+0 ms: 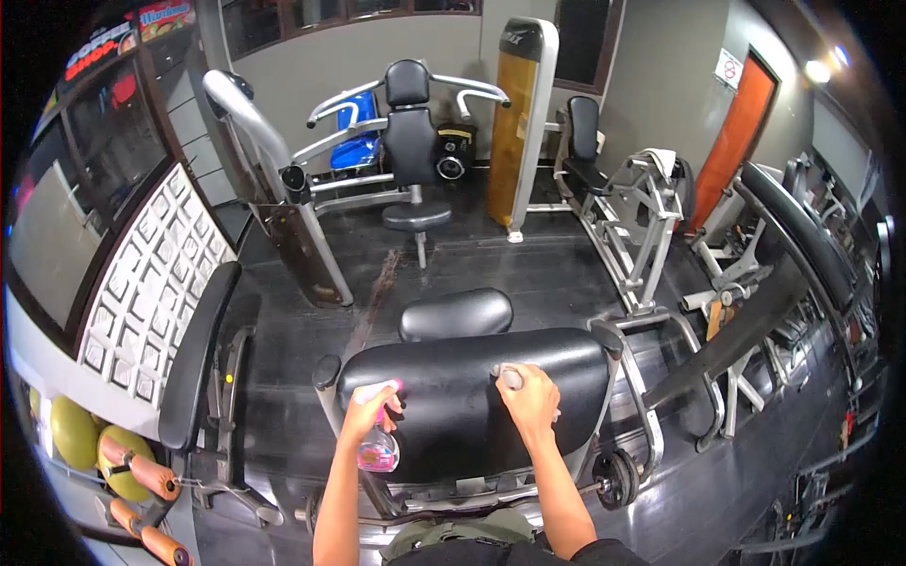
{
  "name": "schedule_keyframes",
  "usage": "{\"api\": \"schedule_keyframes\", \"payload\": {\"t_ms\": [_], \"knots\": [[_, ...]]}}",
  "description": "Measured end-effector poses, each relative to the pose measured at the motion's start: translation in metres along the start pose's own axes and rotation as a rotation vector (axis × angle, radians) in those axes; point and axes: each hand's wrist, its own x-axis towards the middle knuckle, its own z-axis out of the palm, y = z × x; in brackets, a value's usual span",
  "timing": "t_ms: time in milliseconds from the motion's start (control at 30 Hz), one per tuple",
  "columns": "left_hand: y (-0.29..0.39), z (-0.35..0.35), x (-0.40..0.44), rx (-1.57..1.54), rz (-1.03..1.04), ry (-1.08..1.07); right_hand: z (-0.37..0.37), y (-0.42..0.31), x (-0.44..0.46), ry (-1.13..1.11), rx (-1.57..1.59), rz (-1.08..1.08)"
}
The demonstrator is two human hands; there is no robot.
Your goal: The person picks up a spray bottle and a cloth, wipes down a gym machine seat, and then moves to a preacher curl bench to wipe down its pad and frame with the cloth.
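Over the black pad [448, 415], long axis left to right, the left hand [371, 412] grips a pink spray bottle [379, 455] at the left end, the right hand [533, 398] a pale wad [511, 378], probably cloth, right of centre.

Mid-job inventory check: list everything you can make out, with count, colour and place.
Clear plastic spray bottle: one, pink contents or label, left hand
Small bunched item, perhaps cloth: one, pale grey, right hand
Broad padded bench: one, black, under the hands
Smaller rounded pad: one, black, beyond it
Padded seat machine: one, black and silver, far centre
Chair: one, blue, behind that machine
Round balls: at least two, yellow-green, lower left
Door: one, orange-red, far right
Other gym machines: several, black and silver, both sides
Left hand; right hand: two, bare, over bench
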Motion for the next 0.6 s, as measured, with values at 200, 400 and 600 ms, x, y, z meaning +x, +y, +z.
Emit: {"api": "schedule_keyframes", "payload": {"t_ms": [200, 400, 600], "knots": [[0.0, -0.011, 0.007, -0.034, -0.006, -0.203, 0.035, -0.039, -0.041, -0.102, 0.009, -0.192], [0.0, -0.019, 0.013, -0.058, -0.059, -0.338, 0.009, -0.023, -0.042, -0.068, -0.092, -0.139], [-0.002, -0.019, 0.019, -0.14, -0.087, -0.407, 0.021, -0.021, -0.016, 0.075, -0.211, 0.093]]}}
